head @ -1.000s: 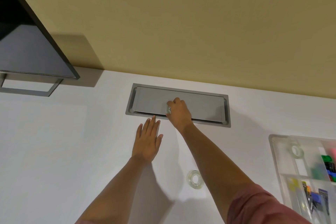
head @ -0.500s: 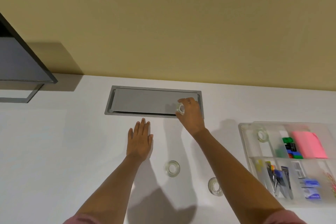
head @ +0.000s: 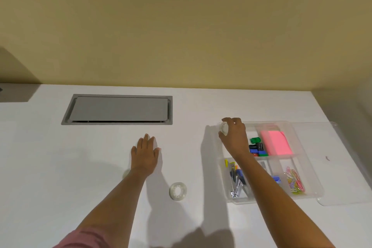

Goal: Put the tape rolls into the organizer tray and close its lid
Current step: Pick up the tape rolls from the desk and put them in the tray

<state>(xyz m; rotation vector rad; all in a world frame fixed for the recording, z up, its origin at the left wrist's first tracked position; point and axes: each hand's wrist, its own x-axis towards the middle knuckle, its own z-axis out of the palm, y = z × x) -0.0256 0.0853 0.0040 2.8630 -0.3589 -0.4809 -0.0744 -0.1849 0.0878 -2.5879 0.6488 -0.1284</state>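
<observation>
My right hand (head: pixel 234 137) grips a clear tape roll (head: pixel 224 128) above the back left corner of the clear organizer tray (head: pixel 311 182). My forearm hides the tray's back left compartment. Another clear tape roll (head: pixel 178 191) lies flat on the white desk between my two arms. My left hand (head: pixel 145 154) rests flat on the desk, fingers apart, holding nothing. The tray's clear lid (head: pixel 342 167) lies open on the desk to the right of the tray.
The tray holds a pink pad (head: pixel 276 142), coloured clips (head: pixel 256 148), a stapler or clippers (head: pixel 237 184) and paper clips (head: pixel 295 182). A grey cable hatch (head: pixel 118 109) is set into the desk at the back. A yellow wall stands behind.
My right hand has carried the tape roll from the grey hatch rightward to the tray's back left corner. The view has shifted right. My left hand stays flat on the desk.
</observation>
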